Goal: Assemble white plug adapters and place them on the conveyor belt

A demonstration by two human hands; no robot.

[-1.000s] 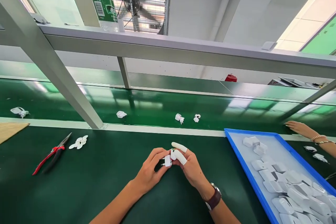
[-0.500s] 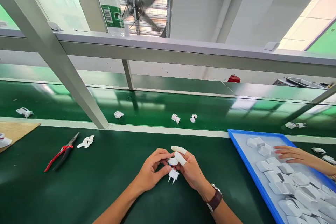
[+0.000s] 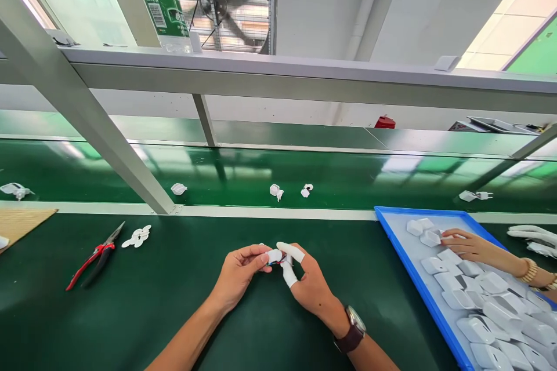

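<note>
The left hand's fingers pinch a white part, the right hand's a half-hidden piece; tugging these apart could strain the wires between.

Right hand: worn items
I am wearing two white finger covers and a silver-cased, brown-strapped wristwatch.

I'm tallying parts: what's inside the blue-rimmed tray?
White casings lie piled in the blue-rimmed tray, with a co-worker's hand over some near the far end. Whatever lies beneath the pile or that hand is covered.
</note>
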